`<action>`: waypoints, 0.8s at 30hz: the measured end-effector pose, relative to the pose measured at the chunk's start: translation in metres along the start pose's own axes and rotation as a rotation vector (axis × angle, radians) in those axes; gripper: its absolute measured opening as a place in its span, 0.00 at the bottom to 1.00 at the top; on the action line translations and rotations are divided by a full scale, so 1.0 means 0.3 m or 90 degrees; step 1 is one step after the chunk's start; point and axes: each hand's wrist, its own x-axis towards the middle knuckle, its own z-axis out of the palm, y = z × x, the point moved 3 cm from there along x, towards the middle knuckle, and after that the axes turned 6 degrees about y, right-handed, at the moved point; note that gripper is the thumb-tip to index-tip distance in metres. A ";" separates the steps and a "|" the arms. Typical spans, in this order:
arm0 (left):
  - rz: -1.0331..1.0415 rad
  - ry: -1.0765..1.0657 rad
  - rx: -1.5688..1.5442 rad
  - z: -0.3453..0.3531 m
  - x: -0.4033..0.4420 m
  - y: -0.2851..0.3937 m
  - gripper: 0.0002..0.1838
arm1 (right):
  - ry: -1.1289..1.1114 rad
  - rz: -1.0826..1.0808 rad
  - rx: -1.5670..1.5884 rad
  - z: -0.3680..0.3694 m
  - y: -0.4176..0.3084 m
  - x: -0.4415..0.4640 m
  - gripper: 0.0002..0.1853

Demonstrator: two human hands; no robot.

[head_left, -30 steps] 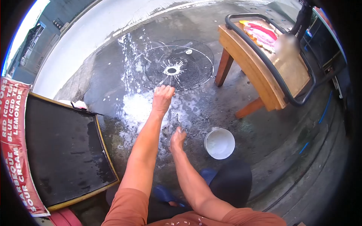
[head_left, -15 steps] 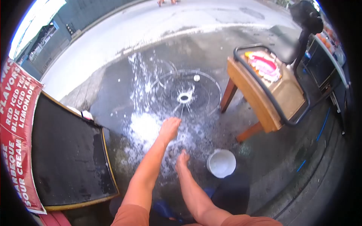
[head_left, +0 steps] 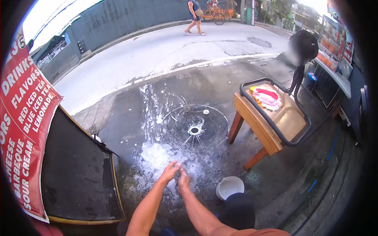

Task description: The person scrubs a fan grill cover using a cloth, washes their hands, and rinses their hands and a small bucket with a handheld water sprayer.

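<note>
Over the foamy wet ground, my left hand point(head_left: 171, 172) and my right hand point(head_left: 183, 182) are close together, fingertips nearly meeting. The left fingers reach out, somewhat apart, and I see nothing held in them. My right hand is blurred, so its grip is unclear. Just beyond the hands, a round wire fan grille point(head_left: 173, 139) lies flat on the wet pavement, with a small round pale piece near its far side. White suds point(head_left: 153, 157) spread between the hands and the grille. A white bucket point(head_left: 230, 186) stands to the right of my hands, beside my knee.
At right is a wooden stool point(head_left: 258, 124) bearing a black tubular frame and a pink and white cloth point(head_left: 267, 98). A dark board point(head_left: 78, 165) and red menu banner point(head_left: 27, 129) stand left. A person point(head_left: 195, 15) walks along the road; another person point(head_left: 302, 47) is at right.
My left hand has drawn back from near the grille to beside my right hand. The view has tilted up, showing more of the road and the walking person.
</note>
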 end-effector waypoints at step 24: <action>0.081 0.158 0.270 -0.196 -0.049 0.231 0.25 | -0.380 -0.453 -0.870 0.207 -0.809 -0.274 0.21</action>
